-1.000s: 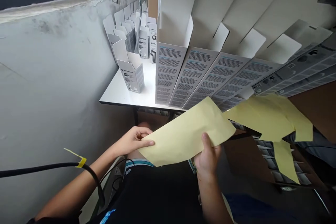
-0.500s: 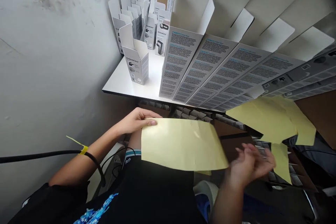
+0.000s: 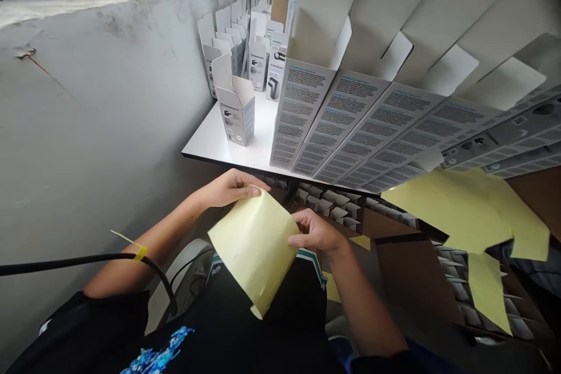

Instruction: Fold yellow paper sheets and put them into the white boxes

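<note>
A pale yellow paper sheet is bent into a curved, tube-like shape in front of my chest. My left hand pinches its upper edge, thumb on the paper. My right hand grips the sheet's right edge, fingers curled around it. More yellow sheets lie over the lower edge of a row of printed grey-and-white carton blanks, to the right of both hands. A small upright carton stands on a white table beyond my hands.
A rough grey wall runs along the left, with a black cable carrying a yellow tie across it. Several open cartons stand in rows at the table's far end. Grey divider trays and brown cardboard sit below the table edge.
The yellow sheet has gone from nearly flat to curled. My right hand has come back from the right onto its edge. The view has shifted slightly.
</note>
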`<state>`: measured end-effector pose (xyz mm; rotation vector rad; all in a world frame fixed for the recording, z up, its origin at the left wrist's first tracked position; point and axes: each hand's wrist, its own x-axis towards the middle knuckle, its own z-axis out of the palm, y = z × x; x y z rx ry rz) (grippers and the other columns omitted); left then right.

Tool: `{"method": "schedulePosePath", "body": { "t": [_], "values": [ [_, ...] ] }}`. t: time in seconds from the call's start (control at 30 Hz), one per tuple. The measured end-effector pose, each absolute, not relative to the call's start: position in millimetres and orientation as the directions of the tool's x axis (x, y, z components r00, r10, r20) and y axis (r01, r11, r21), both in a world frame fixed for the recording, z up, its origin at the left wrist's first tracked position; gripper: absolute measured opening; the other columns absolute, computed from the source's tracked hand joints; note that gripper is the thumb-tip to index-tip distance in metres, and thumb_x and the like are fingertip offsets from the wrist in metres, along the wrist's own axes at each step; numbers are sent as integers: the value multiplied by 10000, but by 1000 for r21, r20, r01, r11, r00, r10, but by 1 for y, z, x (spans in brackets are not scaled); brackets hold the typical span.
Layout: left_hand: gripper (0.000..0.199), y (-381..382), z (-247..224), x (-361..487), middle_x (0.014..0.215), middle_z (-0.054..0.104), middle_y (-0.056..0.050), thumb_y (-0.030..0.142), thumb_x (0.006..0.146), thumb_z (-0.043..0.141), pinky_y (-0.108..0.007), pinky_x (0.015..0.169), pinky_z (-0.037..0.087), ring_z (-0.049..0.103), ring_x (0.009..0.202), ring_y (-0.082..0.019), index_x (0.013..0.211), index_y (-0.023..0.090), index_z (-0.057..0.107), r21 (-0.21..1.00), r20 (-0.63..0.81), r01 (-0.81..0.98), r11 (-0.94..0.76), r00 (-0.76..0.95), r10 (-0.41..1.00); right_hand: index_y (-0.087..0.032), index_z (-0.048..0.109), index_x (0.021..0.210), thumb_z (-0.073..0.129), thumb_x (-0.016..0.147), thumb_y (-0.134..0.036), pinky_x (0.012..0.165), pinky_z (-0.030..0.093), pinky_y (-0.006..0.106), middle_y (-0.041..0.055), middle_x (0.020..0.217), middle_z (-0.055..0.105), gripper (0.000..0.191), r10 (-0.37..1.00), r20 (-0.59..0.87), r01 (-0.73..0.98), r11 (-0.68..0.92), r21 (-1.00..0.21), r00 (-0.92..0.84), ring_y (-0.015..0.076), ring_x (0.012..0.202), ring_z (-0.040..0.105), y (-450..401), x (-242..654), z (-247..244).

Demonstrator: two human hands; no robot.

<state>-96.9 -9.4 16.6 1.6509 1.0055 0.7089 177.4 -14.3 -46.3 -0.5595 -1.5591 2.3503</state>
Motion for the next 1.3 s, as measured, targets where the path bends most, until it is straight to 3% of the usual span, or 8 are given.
{"method": "schedulePosePath", "body": {
  "t": [0.17, 0.33, 0.43, 0.53, 0.63, 0.77, 0.97, 1.3],
  "values": [
    [283, -21, 14, -101, 1036, 774, -76, 383, 918, 678, -249, 743, 549, 721, 891, -187, 1085, 170, 760, 790, 127, 544, -282, 305, 944, -102, 695, 818, 842, 644, -462, 624, 477, 220, 23, 721, 657, 426, 520, -216, -38, -434, -900, -826, 123, 649, 597, -21, 167, -46],
    [145, -35, 8, -85, 997, 768, -44, 260, 957, 615, -261, 789, 546, 723, 901, -165, 1027, 193, 723, 632, 333, 616, -471, 333, 882, -110, 555, 624, 776, 651, -487, 501, 211, 170, -37, 577, 422, 438, 579, -283, 199, -206, -958, -764, 44, 557, 318, -22, 159, -39],
    [174, -42, -1, -76, 1089, 720, -90, 193, 916, 640, -348, 869, 548, 682, 1013, -212, 1087, 187, 673, 498, 554, 693, -522, 209, 806, -117, 532, 651, 714, 693, -503, 533, 217, 192, -26, 611, 419, 428, 579, -313, 229, -216, -949, -753, 57, 584, 316, -23, 154, -39],
    [53, -55, -6, -69, 1015, 677, -93, 204, 878, 692, -370, 817, 526, 639, 951, -226, 877, 180, 645, 378, 681, 730, -569, 198, 706, -107, 588, 729, 684, 708, -544, 579, 293, 210, 5, 683, 487, 448, 685, -301, 191, -234, -953, -664, 88, 631, 385, -31, 149, -41],
    [137, -71, -10, -65, 895, 670, -57, 279, 871, 730, -277, 644, 496, 620, 756, -166, 936, 189, 649, 412, 603, 657, -631, 323, 730, -100, 658, 875, 660, 726, -561, 673, 400, 245, 53, 830, 578, 485, 846, -273, 221, -189, -957, -457, 151, 754, 499, -45, 146, -43],
    [161, -81, -17, -65, 912, 698, -41, 264, 888, 719, -241, 633, 513, 653, 736, -143, 1031, 208, 670, 479, 547, 613, -629, 352, 760, -111, 691, 881, 598, 784, -552, 797, 444, 302, 92, 917, 637, 461, 929, -199, 375, -72, -924, -311, 223, 891, 578, -60, 141, -44],
    [137, -80, -18, -66, 904, 711, -40, 173, 935, 637, -212, 653, 528, 678, 749, -130, 1051, 210, 700, 517, 529, 571, -638, 373, 762, -132, 648, 737, 495, 885, -474, 752, 423, 281, 96, 836, 666, 402, 927, -54, 513, 155, -844, -370, 211, 849, 613, -65, 136, -36],
    [158, -74, -5, -63, 953, 755, -83, 159, 953, 593, -224, 745, 582, 725, 835, -155, 1027, 162, 732, 651, 456, 449, -613, 414, 788, -165, 463, 598, 509, 910, -353, 576, 312, 245, 14, 585, 515, 367, 891, 139, 427, 338, -839, -432, 113, 590, 491, -63, 140, -26]
  ]
}}
